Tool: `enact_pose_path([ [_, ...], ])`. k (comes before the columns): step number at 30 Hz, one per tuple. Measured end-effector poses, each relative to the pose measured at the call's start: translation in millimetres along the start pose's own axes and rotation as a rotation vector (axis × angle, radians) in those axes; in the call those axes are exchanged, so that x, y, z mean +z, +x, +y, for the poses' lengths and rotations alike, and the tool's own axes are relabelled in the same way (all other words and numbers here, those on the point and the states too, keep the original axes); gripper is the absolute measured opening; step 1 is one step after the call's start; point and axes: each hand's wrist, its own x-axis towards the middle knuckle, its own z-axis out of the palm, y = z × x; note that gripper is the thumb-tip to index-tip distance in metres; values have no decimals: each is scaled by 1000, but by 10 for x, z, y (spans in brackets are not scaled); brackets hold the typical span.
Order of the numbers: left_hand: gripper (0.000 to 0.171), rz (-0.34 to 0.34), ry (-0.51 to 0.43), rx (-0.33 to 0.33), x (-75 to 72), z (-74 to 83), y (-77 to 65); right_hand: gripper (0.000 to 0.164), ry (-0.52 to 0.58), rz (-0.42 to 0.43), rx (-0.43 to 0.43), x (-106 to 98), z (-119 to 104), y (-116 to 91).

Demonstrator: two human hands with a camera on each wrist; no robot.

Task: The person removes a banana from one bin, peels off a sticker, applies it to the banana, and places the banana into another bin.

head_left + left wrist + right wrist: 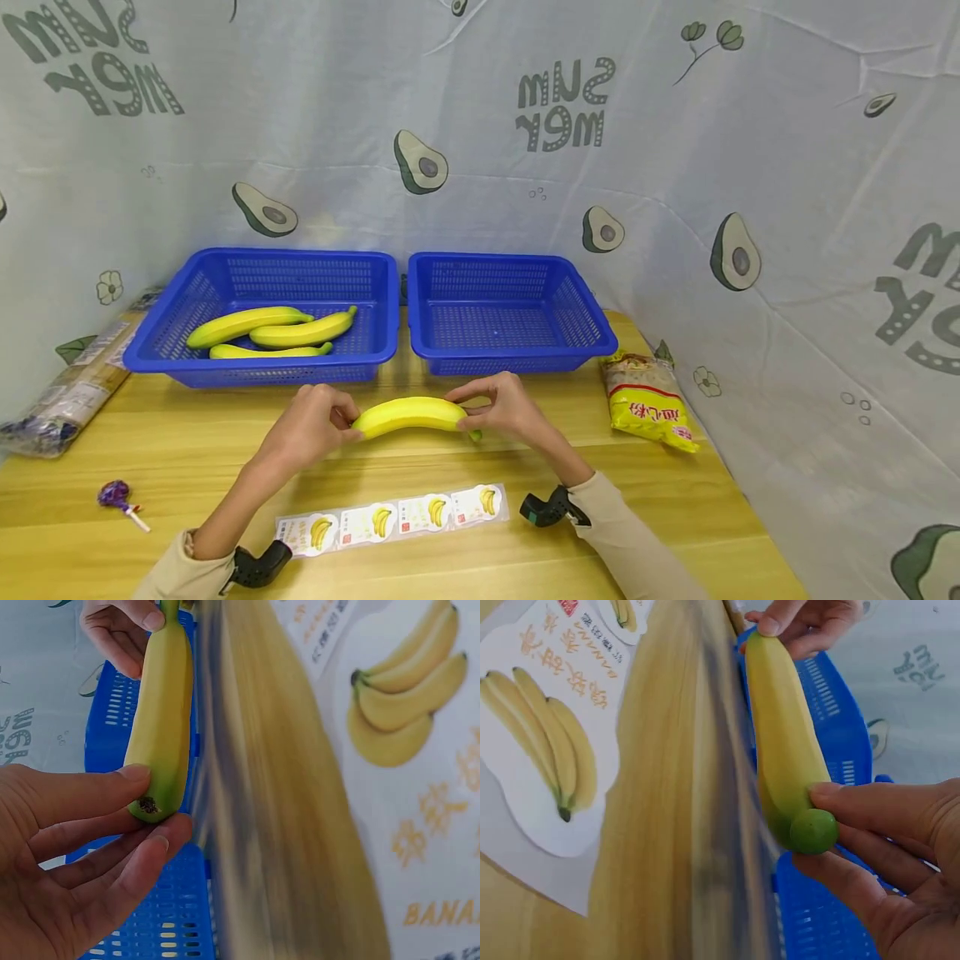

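Note:
Between both hands a yellow banana [411, 414] is held lengthwise, left to right, in front of the two blue baskets. My left hand [312, 427] pinches its dark-tipped end; in the left wrist view the thumb and fingertips grip the banana [161, 720] there. At the green stem end, my right hand [506, 410] pinches it between thumb and fingers, with the stem [814, 831] poking out past them in the right wrist view. Below the banana, a strip of banana stickers [393, 520] lies on the wooden table [570, 546].
The left blue basket [262, 365] contains three bananas [247, 325]. Beside it stands the right blue basket [510, 363]. A yellow food bag [648, 402] lies at the right, a long plastic-wrapped package [78, 379] at the left. A purple lollipop [116, 496] sits front left.

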Motion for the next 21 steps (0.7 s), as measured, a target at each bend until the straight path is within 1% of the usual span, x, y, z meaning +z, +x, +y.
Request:
enact_pose_path([
  [2,17,1,7,-3,19,-16,4,37,-13,6,3,22,26,-2],
  [6,18,0,11,-10,61,-32,6,35,0,22,15,53,67,-6],
  [12,18,-9,46,-31,109,-18,16,33,16,29,40,86,94,0],
  [16,19,-9,54,-44,141,-15,13,34,31,33,50,84,99,2],
  [21,22,-6,69,-45,178,-28,7,38,40,30,90,79,102,14],
])
